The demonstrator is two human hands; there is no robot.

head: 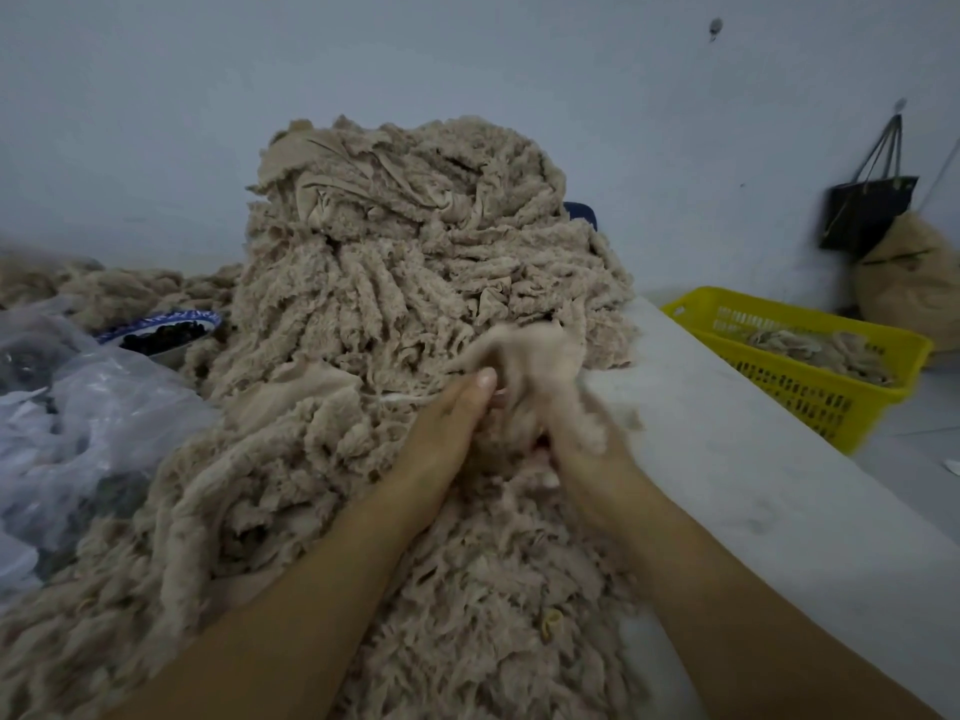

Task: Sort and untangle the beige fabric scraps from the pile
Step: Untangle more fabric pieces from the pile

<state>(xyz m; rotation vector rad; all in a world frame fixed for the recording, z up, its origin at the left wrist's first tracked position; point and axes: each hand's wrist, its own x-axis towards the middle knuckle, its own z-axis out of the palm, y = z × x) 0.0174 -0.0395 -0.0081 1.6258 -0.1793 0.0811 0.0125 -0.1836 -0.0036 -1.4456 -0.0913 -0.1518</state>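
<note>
Gripping a blurred scrap [524,363] with left hand [447,423] and right hand [582,449], both curled round it, over the pile [415,262] on the counter [727,439]

I've got free passage along the bare table strip [727,433] on the right; the tall scrap pile [415,252] blocks ahead, plastic bag [78,418] and bowl [166,332] crowd left.

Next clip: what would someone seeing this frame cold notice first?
The huge pile of beige fabric scraps heaped in the centre dominates. In front of it the left hand pinches a blurred scrap that drapes over the right hand. Low at the right edge, a yellow basket holds a few more scraps.
</note>
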